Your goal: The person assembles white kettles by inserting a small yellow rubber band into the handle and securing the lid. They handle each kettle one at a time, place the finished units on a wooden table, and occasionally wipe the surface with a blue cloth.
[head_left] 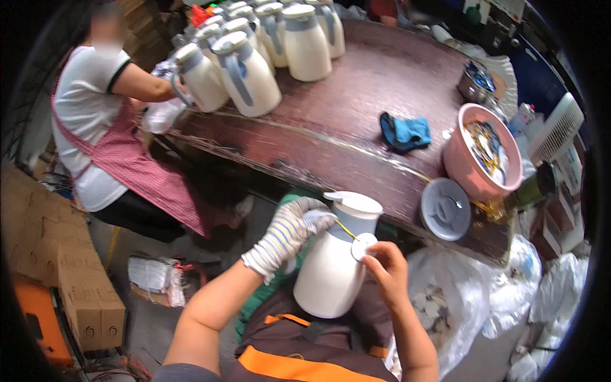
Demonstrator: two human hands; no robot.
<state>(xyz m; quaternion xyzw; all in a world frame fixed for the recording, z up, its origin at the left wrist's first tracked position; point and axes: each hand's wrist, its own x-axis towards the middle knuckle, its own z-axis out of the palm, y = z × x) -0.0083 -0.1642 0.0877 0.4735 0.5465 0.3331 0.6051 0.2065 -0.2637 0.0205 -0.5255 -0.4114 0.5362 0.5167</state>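
A white insulated jug (pixel 334 274) with a grey collar and white lid stands slightly tilted on my lap, close to the table's front edge. My left hand (pixel 286 235), in a striped knit glove, is closed beside the jug's neck with its fingertips at one end of a yellow cord (pixel 345 229). The jug's handle is hidden, so whether that hand also grips it I cannot tell. A round white tag (pixel 363 246) hangs at the cord's other end, against the jug's side. My bare right hand (pixel 386 264) pinches this tag between thumb and fingers.
Several similar jugs (pixel 307 48) crowd the table's (pixel 369 76) far left, where a co-worker (pixel 95 127) reaches among them. A blue cloth (pixel 407 132), a pink bucket (pixel 455 156) of cords and tags, and a grey lid (pixel 445 209) lie rightward. Plastic bags (pixel 452 280) stand below; cartons (pixel 89 299) at left.
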